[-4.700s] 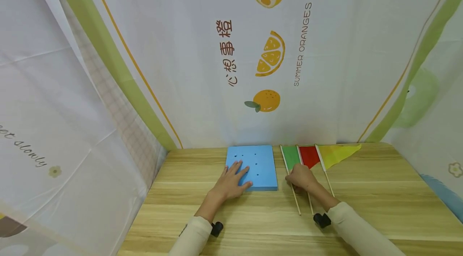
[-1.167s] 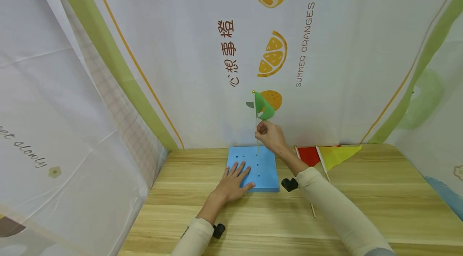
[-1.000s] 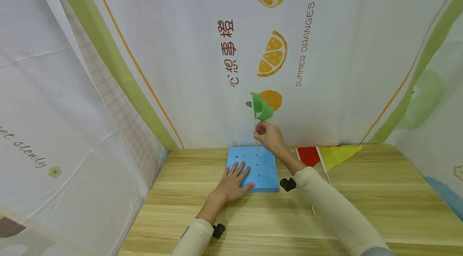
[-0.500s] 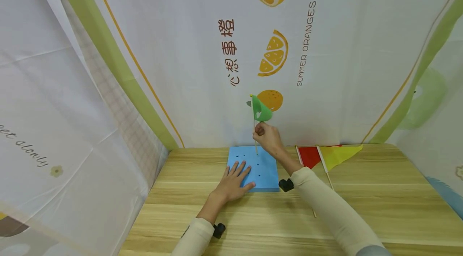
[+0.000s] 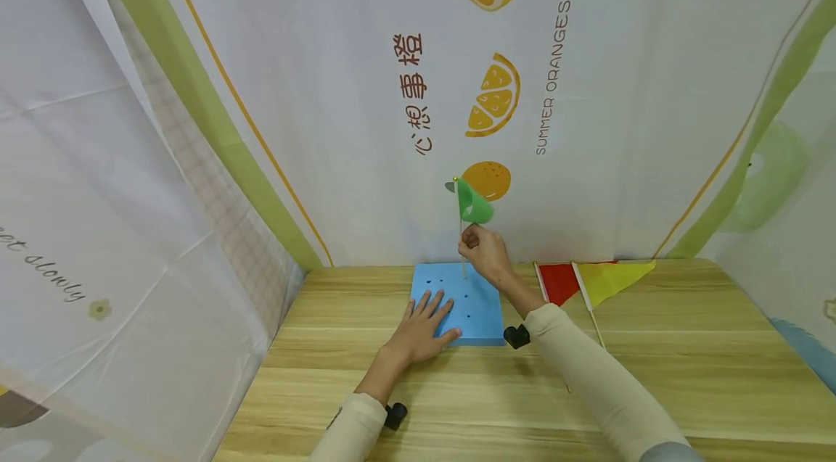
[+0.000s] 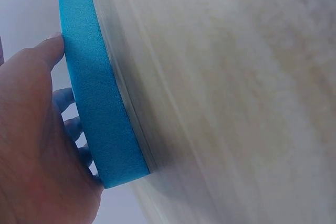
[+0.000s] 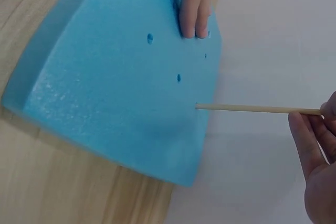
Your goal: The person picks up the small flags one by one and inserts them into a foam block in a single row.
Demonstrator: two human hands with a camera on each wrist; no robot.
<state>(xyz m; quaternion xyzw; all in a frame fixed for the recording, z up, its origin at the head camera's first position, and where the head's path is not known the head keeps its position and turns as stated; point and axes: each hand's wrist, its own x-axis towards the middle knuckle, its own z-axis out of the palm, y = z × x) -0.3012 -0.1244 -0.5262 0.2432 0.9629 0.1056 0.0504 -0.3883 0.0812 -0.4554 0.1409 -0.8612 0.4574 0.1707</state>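
A blue foam board (image 5: 483,302) with several small holes lies flat at the back of the table. My left hand (image 5: 418,328) rests on its left part, fingers spread and straight; in the left wrist view the thumb (image 6: 50,51) touches the board's top edge. My right hand (image 5: 486,250) pinches the wooden stick of a green flag (image 5: 475,202), held upright over the board. In the right wrist view the stick's (image 7: 241,108) lower end sits at a hole near the board's far edge.
A red flag (image 5: 556,282) and a yellow flag (image 5: 610,284) lie on the wooden table (image 5: 313,346) right of the board, partly under the right forearm. A white printed curtain (image 5: 366,215) hangs right behind the table.
The green flag was lifted from beside the red one and carried left to over the board. In the last second it has sunk slightly. My left hand has stayed on the board.
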